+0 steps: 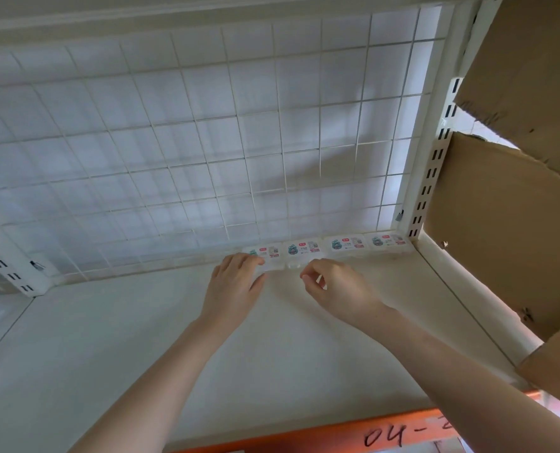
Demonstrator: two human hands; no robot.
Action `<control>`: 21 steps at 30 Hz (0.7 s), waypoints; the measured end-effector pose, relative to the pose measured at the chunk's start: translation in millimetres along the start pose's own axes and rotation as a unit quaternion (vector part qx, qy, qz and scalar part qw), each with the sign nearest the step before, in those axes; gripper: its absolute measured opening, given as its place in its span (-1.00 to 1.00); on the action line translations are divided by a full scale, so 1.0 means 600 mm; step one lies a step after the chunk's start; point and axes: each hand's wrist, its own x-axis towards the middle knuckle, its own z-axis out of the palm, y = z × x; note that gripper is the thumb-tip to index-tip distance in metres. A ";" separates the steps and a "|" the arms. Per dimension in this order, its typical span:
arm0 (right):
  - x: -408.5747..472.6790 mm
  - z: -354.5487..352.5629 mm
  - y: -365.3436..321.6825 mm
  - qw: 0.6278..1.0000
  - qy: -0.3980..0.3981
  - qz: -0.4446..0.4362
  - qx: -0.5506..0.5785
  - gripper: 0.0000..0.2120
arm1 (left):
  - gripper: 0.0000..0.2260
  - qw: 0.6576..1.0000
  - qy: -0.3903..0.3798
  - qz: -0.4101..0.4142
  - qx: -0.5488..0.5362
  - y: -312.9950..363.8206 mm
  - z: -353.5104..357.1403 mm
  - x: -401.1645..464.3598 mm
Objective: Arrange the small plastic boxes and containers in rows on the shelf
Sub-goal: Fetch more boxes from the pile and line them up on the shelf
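Note:
Several small clear plastic boxes with printed labels stand in one row along the back of the white shelf [141,338], against the wire grid. From left they are one box [270,256], a second [303,251], a third [345,245] and a fourth [388,241] at the right corner. My left hand [236,286] rests on the leftmost box, fingers lying over its front and thumb at its lower edge. My right hand [332,286] hovers just in front of the second box with fingers loosely curled, holding nothing.
A white wire grid [206,142] backs the shelf, with slotted uprights at the left [7,273] and right [432,165]. Brown cardboard [517,207] leans along the right side. An orange rail [337,436] with handwritten marks runs along the front edge.

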 end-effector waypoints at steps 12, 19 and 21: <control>0.006 0.085 -0.152 0.988 -0.075 -0.137 -0.004 -0.82 | -0.92 0.990 -0.028 -0.122 0.058 -0.090 -0.155 -0.197; -0.003 0.170 -0.310 0.970 -0.110 -0.219 0.006 -0.82 | -0.86 0.974 -0.028 -0.211 0.083 -0.174 -0.257 -0.293; -0.010 0.202 -0.361 0.963 -0.122 -0.239 0.010 -0.81 | -0.86 0.966 -0.032 -0.244 0.083 -0.203 -0.287 -0.323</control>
